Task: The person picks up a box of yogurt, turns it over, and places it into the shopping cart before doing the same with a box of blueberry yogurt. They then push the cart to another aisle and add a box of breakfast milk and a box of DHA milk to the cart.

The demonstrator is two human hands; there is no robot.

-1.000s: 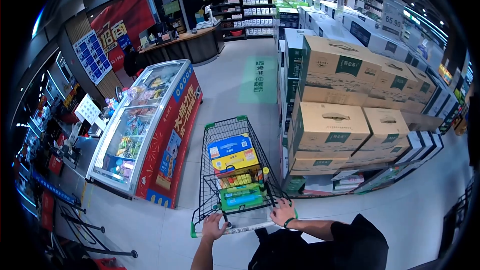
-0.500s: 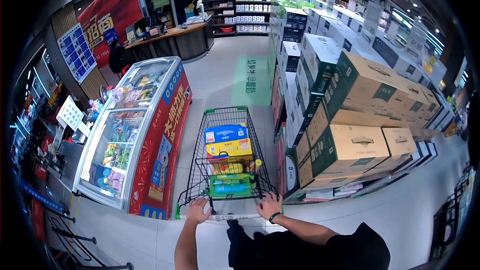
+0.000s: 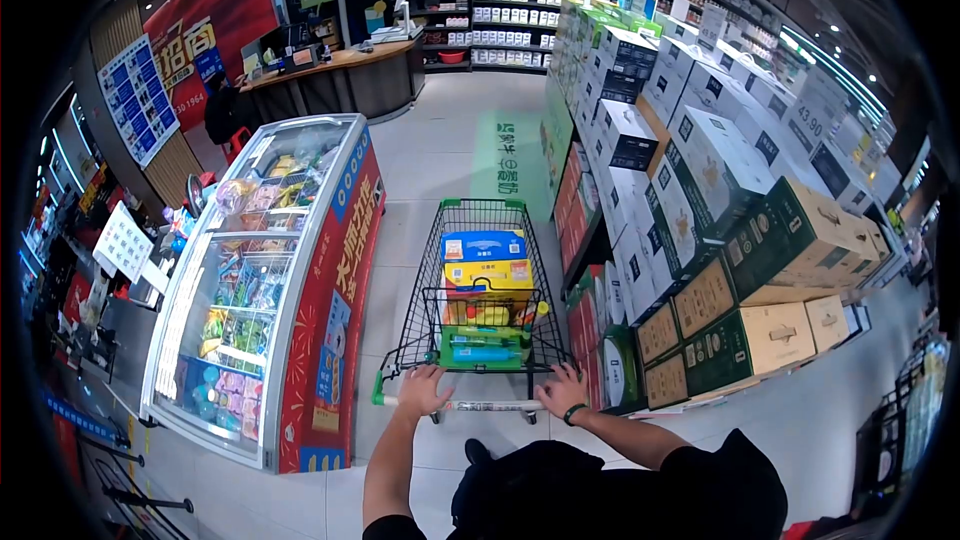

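Note:
My left hand (image 3: 423, 392) is closed over the left part of the shopping cart's handle (image 3: 490, 405). Farther right on the same bar, my right hand (image 3: 563, 390), with a dark band at its wrist, grips it too. In front of me stands the black wire shopping cart (image 3: 436, 258) with green corners. Inside it are a blue box (image 3: 484, 245), a yellow box (image 3: 488, 276), a green pack (image 3: 462, 335) with light blue on it, and a yellow-capped bottle (image 3: 541, 309).
A red-sided glass-top freezer (image 3: 325, 340) flanks the cart on the left. Stacked cartons (image 3: 760, 340) line the right side. Tiled floor (image 3: 430, 165) with a green floor sticker (image 3: 510, 165) runs ahead. Beyond are a curved counter (image 3: 370, 85), a seated person (image 3: 222, 112) and shelves (image 3: 515, 15).
The cart and both hands have shifted right in view, and the cart is farther from the freezer. The stacked cartons appear closer. Both hands stay on the handle.

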